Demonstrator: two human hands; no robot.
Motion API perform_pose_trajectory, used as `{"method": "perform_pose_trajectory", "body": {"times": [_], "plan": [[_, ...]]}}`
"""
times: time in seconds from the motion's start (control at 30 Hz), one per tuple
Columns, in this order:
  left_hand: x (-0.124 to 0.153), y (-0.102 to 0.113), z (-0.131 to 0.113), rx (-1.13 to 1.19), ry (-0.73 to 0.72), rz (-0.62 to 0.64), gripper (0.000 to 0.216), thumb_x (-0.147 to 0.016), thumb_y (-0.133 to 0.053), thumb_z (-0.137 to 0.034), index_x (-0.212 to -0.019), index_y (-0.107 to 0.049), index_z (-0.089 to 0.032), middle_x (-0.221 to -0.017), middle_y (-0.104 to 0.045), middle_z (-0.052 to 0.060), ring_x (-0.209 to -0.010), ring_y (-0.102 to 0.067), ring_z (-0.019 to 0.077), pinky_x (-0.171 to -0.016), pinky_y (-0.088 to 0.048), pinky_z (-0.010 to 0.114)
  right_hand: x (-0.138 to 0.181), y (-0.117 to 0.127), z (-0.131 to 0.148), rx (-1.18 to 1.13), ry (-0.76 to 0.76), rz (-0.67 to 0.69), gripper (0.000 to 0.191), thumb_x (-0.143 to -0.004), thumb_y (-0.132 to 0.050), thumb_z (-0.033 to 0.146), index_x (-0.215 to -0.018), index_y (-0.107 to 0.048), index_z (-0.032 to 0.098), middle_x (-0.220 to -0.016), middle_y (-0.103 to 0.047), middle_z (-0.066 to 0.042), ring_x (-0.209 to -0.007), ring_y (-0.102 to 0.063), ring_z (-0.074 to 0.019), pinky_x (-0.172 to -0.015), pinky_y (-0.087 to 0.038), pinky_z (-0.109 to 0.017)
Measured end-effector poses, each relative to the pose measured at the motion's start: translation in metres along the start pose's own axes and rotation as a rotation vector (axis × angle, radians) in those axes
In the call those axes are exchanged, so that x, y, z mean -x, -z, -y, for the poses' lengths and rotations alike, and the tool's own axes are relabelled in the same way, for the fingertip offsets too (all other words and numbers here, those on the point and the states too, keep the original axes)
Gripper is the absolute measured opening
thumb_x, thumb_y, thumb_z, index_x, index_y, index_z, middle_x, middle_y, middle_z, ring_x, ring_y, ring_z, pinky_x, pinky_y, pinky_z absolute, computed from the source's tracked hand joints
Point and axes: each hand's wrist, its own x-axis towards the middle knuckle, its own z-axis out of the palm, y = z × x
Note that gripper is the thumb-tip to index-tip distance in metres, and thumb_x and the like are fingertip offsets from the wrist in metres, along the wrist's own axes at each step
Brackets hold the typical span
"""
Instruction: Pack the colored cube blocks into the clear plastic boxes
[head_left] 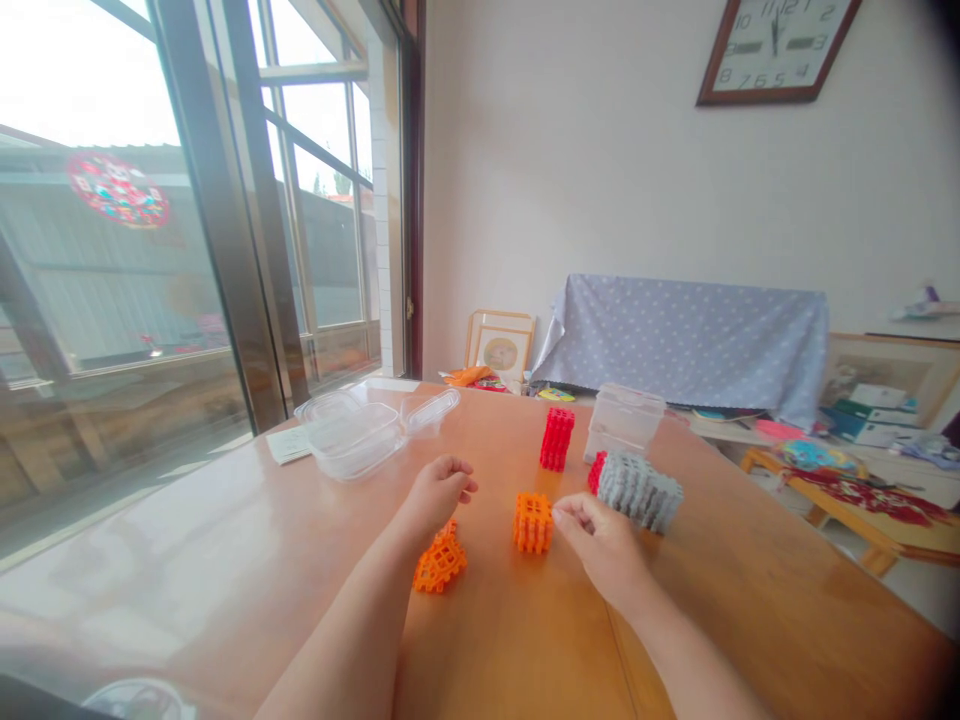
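My left hand [444, 488] hangs over the table, fingers loosely bent and slightly apart, with nothing visible in them. Below its wrist lies a loose heap of orange lattice plastic building pieces [440, 562], partly covered by my forearm. An orange stack of the same notched pieces [532, 524] stands between my hands. At its right side is my right hand [600, 535], thumb and forefinger pinched together; whether they touch the stack or hold something small I cannot tell. Behind this hand lies a grey stack [641, 490] with red pieces [598, 472] at its left end. A red stack [557, 440] stands upright farther back.
Clear plastic containers [352, 440] and a lid [433, 410] sit at the back left, beside a paper sheet [289, 446]. Another clear box [625, 420] stands at the back right. A glass window [112, 250] borders the table's left; a low wooden stool [885, 510] is to the right.
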Motion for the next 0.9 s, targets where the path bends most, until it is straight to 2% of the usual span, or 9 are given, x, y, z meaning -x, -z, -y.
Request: {"method": "perform_pose_trajectory", "body": {"times": [0.2, 0.33, 0.43, 0.53, 0.63, 0.73, 0.8, 0.9], "plan": [[-0.005, 0.011, 0.004, -0.098, 0.038, -0.143, 0.024, -0.077, -0.053, -0.026, -0.098, -0.060, -0.017, -0.096, -0.072, 0.010, -0.077, -0.066, 0.0175, -0.063, -0.043, 0.026, 0.003, 0.000, 0.006, 0.020, 0.068, 0.013, 0.030, -0.092, -0.053, 0.046, -0.085, -0.068, 0.021, -0.076, -0.070, -0.001, -0.071, -0.061, -0.0185, -0.066, -0.043, -0.028], [-0.001, 0.008, 0.001, -0.265, 0.032, -0.167, 0.023, -0.078, -0.053, -0.030, -0.095, -0.061, -0.017, -0.095, -0.071, 0.011, -0.081, -0.066, 0.0222, -0.064, -0.044, 0.029, 0.003, 0.004, 0.011, 0.016, 0.074, 0.011, 0.031, -0.092, -0.052, 0.046, -0.085, -0.068, 0.021, -0.076, -0.069, -0.001, -0.072, -0.061, -0.0192, -0.067, -0.043, -0.029], [0.007, 0.003, 0.000, -0.323, 0.037, -0.132, 0.029, -0.075, -0.060, -0.035, -0.099, -0.063, -0.018, -0.102, -0.071, 0.013, -0.089, -0.067, 0.0266, -0.069, -0.046, 0.031, 0.003, 0.006, 0.013, 0.001, 0.070, 0.001, 0.032, -0.091, -0.053, 0.048, -0.083, -0.068, 0.020, -0.074, -0.069, -0.001, -0.072, -0.061, -0.0200, -0.067, -0.043, -0.030], [0.019, 0.001, 0.000, -0.425, 0.009, -0.074, 0.045, -0.070, -0.069, -0.040, -0.110, -0.064, -0.020, -0.126, -0.065, 0.015, -0.115, -0.060, 0.0319, -0.090, -0.046, 0.036, 0.003, 0.008, 0.013, -0.010, 0.067, -0.015, 0.033, -0.090, -0.053, 0.048, -0.081, -0.068, 0.020, -0.073, -0.069, -0.001, -0.072, -0.061, -0.0204, -0.067, -0.043, -0.029], [0.034, 0.002, 0.006, -0.674, 0.013, 0.047, 0.066, -0.071, -0.069, -0.050, -0.130, -0.057, -0.022, -0.150, -0.047, 0.016, -0.140, -0.038, 0.0378, -0.112, -0.029, 0.049, 0.003, 0.008, 0.011, -0.009, 0.070, -0.039, 0.032, -0.091, -0.053, 0.047, -0.081, -0.068, 0.021, -0.073, -0.070, -0.001, -0.071, -0.061, -0.0197, -0.066, -0.042, -0.029], [0.051, 0.001, 0.016, -0.864, 0.059, 0.120, 0.084, -0.071, -0.068, -0.055, -0.146, -0.043, -0.023, -0.162, -0.025, 0.014, -0.151, -0.010, 0.0399, -0.118, -0.008, 0.059, 0.002, 0.007, 0.012, -0.003, 0.082, -0.043, 0.031, -0.091, -0.052, 0.045, -0.080, -0.068, 0.021, -0.073, -0.070, -0.001, -0.070, -0.061, -0.0193, -0.066, -0.042, -0.029], [0.060, -0.002, 0.021, -0.920, 0.025, 0.131, 0.085, -0.073, -0.067, -0.053, -0.147, -0.042, -0.022, -0.164, -0.021, 0.014, -0.152, -0.004, 0.0385, -0.120, -0.006, 0.056, 0.003, 0.007, 0.013, 0.007, 0.091, -0.039, 0.030, -0.091, -0.052, 0.044, -0.080, -0.068, 0.021, -0.072, -0.069, -0.001, -0.070, -0.061, -0.0193, -0.066, -0.041, -0.029], [0.065, -0.011, 0.022, -0.910, -0.074, 0.147, 0.069, -0.077, -0.064, -0.043, -0.141, -0.049, -0.021, -0.161, -0.027, 0.014, -0.151, -0.015, 0.0348, -0.120, -0.018, 0.047, 0.004, 0.007, 0.016, 0.016, 0.109, -0.038, 0.031, -0.092, -0.051, 0.043, -0.080, -0.068, 0.021, -0.072, -0.069, 0.000, -0.070, -0.061, -0.0194, -0.065, -0.040, -0.029]]}}
